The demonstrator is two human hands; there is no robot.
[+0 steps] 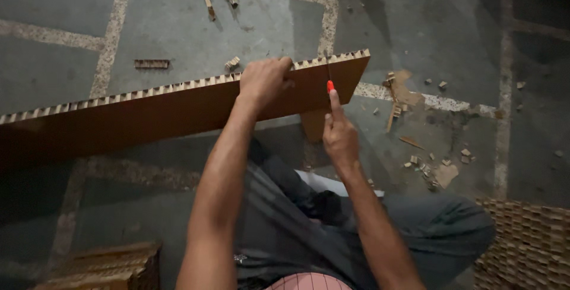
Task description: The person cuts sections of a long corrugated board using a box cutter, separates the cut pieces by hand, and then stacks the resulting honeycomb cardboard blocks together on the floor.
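In the head view, a long brown honeycomb-core cardboard panel [148, 114] was held on edge across the grey stone floor [178, 22], its open cell edge turned upward and its right end lying just in front of the seated person's knees. The left hand [263, 81] was clamped over the top edge of the panel, fingers curled tightly over the far side and thumb on the near face, so that the board was kept upright. The right hand [339, 135] was closed around a small cutter with an orange-red handle [330, 86]; the forefinger was stretched along the handle and the remaining fingers were folded into the palm. The thin blade was seen reaching up to the top edge of the panel near its right end, just beside the left hand.

For the cut to be made well, the board would best be gripped firmly close to the blade, the blade kept square to the face, and the holding fingers kept off the cutting line.

Small cardboard scraps [427, 165] were scattered on the floor to the right, and a stack of honeycomb cardboard [528, 245] lay at the lower right corner.
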